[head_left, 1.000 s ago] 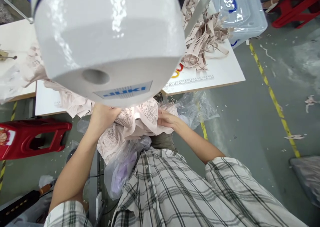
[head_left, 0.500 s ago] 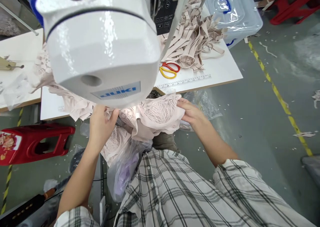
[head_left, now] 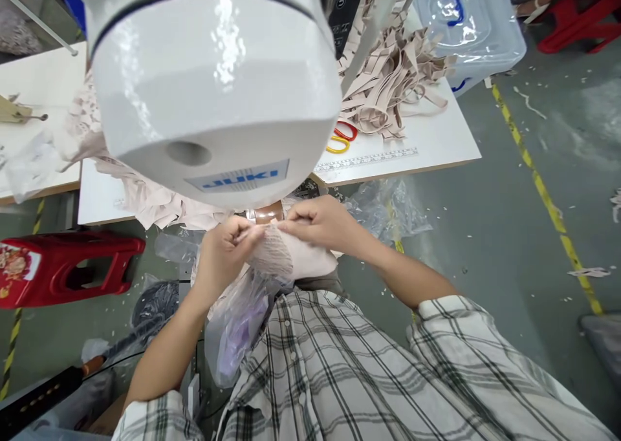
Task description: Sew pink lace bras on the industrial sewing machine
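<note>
Both hands are pinched shut on the same piece: left hand (head_left: pixel 226 250) and right hand (head_left: pixel 323 224) hold a pale pink lace piece (head_left: pixel 286 257) between them, fingertips nearly meeting at its upper edge, just below the front of the white sewing machine head (head_left: pixel 213 85). The piece sits in front of the machine head, clear of the table edge and over the lap, above a clear plastic bag (head_left: pixel 237 331) that hangs under it. Progress, judging from layout: the piece is bunched and being lined up by hand, not laid flat under the machine; the needle area is hidden by the machine head, so I can't tell whether any seam is sewn. I'd call it the prep/alignment stage, with feeding and stitching left. Orientation: the long axis runs roughly left-right, parallel to the front face of the machine head, tilted slightly down toward the right; the lace-textured end is by the left hand, the smoother folded part trails under the right hand. More pink fabric (head_left: pixel 145 195) lies piled to the left of the machine head on the white table (head_left: pixel 436 137). To the right of the machine head: a heap of beige straps (head_left: pixel 392 85), red and yellow scissors (head_left: pixel 342 138), and a printed ruler strip (head_left: pixel 369 160) along the table edge. Beyond the straps is a clear lidded bin (head_left: pixel 470 21). A red stool (head_left: pixel 63 266) stands on the floor left of and below the machine head.
</note>
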